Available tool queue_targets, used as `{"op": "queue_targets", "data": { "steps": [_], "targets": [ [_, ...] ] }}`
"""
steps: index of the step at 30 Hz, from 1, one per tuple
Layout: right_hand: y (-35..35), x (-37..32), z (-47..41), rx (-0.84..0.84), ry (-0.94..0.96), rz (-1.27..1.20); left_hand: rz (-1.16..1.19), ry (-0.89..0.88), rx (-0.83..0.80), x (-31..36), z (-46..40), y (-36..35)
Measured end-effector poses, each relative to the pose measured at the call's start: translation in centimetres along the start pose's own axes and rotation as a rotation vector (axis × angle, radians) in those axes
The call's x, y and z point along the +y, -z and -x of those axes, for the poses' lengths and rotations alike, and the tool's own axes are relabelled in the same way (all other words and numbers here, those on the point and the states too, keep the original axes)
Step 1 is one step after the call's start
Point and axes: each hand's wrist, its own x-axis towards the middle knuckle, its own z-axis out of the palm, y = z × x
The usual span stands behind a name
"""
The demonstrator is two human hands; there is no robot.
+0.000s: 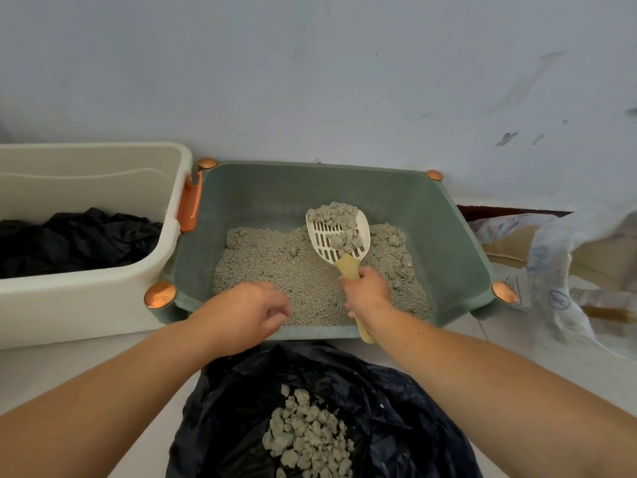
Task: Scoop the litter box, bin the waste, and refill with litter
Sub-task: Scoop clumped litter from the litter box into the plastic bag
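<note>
A green litter box (448, 243) with copper corner knobs sits against the wall, holding grey litter (275, 270). My right hand (367, 291) grips the tan handle of a cream slotted scoop (339, 236), raised over the litter with grey clumps in it. My left hand (246, 313) hovers at the box's front edge, fingers curled with nothing seen in them. Below, close to me, an open black bin bag (396, 401) holds a pile of scooped clumps (306, 436).
A cream plastic tub (86, 298) with an orange handle stands left of the box, black plastic bunched inside. At the right lies a paper-and-plastic sack (558, 267) on the floor. The pale wall rises directly behind the box.
</note>
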Motion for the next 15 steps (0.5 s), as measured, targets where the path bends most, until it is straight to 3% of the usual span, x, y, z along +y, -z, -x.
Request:
{"op": "queue_targets", "data": {
  "steps": [15],
  "targets": [
    [0.85,-0.02,0.76,0.014,0.123,-0.037,-0.041,0.0,0.014,0.86,0.26,0.86]
  ]
}}
